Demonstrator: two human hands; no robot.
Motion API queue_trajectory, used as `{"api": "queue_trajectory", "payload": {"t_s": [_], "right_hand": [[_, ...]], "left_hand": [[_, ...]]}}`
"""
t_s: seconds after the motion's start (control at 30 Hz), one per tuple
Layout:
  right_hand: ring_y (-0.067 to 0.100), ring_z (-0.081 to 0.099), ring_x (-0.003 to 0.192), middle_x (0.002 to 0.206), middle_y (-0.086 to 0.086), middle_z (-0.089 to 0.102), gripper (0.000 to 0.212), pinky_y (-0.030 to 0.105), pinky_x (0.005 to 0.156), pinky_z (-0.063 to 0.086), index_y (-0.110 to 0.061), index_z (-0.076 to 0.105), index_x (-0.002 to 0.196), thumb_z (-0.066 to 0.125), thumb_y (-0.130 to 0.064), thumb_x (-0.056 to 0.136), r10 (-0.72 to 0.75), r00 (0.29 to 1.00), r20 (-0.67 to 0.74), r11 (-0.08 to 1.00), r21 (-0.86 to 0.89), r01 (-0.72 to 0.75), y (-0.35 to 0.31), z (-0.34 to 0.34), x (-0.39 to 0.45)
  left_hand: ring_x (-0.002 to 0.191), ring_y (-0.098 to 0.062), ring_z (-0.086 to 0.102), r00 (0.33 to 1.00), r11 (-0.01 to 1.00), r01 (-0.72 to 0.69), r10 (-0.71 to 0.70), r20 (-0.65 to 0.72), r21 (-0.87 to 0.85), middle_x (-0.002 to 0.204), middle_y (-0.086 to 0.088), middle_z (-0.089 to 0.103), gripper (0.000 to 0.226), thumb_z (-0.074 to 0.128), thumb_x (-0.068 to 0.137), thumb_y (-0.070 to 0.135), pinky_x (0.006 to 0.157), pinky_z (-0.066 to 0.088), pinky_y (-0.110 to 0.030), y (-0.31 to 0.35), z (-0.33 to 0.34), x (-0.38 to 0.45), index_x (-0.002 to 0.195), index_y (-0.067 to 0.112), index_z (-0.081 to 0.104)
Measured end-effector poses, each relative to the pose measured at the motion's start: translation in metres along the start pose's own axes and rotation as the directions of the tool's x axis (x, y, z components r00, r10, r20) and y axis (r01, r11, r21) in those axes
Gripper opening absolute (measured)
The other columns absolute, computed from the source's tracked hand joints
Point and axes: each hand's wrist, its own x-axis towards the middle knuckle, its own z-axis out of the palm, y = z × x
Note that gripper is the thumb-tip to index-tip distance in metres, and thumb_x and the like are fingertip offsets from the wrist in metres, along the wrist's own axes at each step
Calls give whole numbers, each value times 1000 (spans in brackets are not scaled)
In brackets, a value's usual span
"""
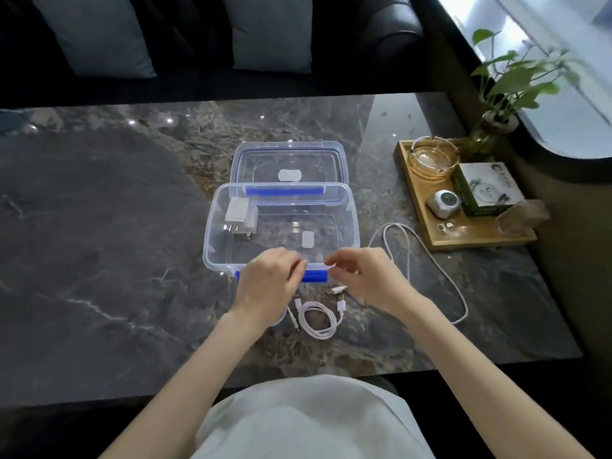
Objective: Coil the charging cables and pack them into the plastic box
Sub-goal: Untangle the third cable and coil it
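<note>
A clear plastic box point(212, 233) with blue latches stands open at the table's middle, its lid point(341, 160) lying just behind it. A white charger plug point(240, 215) lies inside at the left. My left hand point(268, 283) curls its fingers over the box's front blue latch point(314, 276). My right hand point(361, 276) pinches the latch's right end with its fingertips. A small coiled white cable point(319, 321) lies on the table between my wrists. A long white cable point(430, 260) loops loosely to the right, and its connectors point(336, 289) rest under my right fingers.
A wooden tray point(463, 241) at the right holds a glass dish point(432, 157), a small grey device point(443, 203) and a printed carton point(486, 190). A potted plant point(493, 127) stands behind it. A dark sofa with cushions point(271, 31) runs along the far table edge.
</note>
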Motion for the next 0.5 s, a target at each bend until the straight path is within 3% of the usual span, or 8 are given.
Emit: {"api": "queue_trajectory", "payload": {"t_s": [0.13, 0.27, 0.37, 0.4, 0.5], "right_hand": [[24, 62, 81, 86, 1, 69, 16, 33, 68, 45, -16, 67, 95, 58, -26, 85, -19, 985, -171, 962, -273, -29, 37, -23, -21], [28, 62, 93, 95, 6, 66, 21, 33, 69, 45, -13, 63, 96, 58, -30, 85, 109, 953, -281, 909, -361, -211, 76, -24, -42], [27, 59, 101, 105, 6, 63, 35, 35, 74, 46, -12, 57, 102, 60, -40, 82, 225, 936, -269, 860, -397, -321, 95, -15, -51], [26, 58, 103, 107, 5, 61, 38, 35, 75, 47, -12, 55, 104, 59, -43, 81, 255, 933, -254, 844, -412, -343, 101, -11, -52], [26, 56, 107, 111, 6, 59, 39, 38, 79, 47, -13, 51, 106, 59, -43, 82, 314, 924, -219, 830, -409, -379, 116, 0, -56]], "left_hand": [[58, -19, 59, 945, 944, -328, 328, 10, 30, 65, -3, 62, 27, 48, 85, 25, 45, 50, -26, 29, 22, 27, 68, 12, 65], [64, -21, 59, 828, 838, -545, 535, 168, 17, 72, -4, 64, 24, 45, 83, 22, 51, 51, -31, 56, 61, 37, 71, 11, 63], [62, -17, 59, 744, 774, -627, 565, 357, 83, 71, -3, 64, 5, 67, 70, 16, 49, 51, -29, 71, 89, 36, 71, 14, 63], [63, -17, 60, 725, 765, -636, 552, 412, 95, 72, -2, 64, 13, 74, 63, 15, 50, 52, -27, 75, 98, 35, 72, 15, 64], [82, -24, 60, 743, 802, -570, 408, 530, 181, 90, -10, 64, 21, 68, 71, 9, 70, 53, -31, 84, 113, 34, 90, 9, 62]]}}
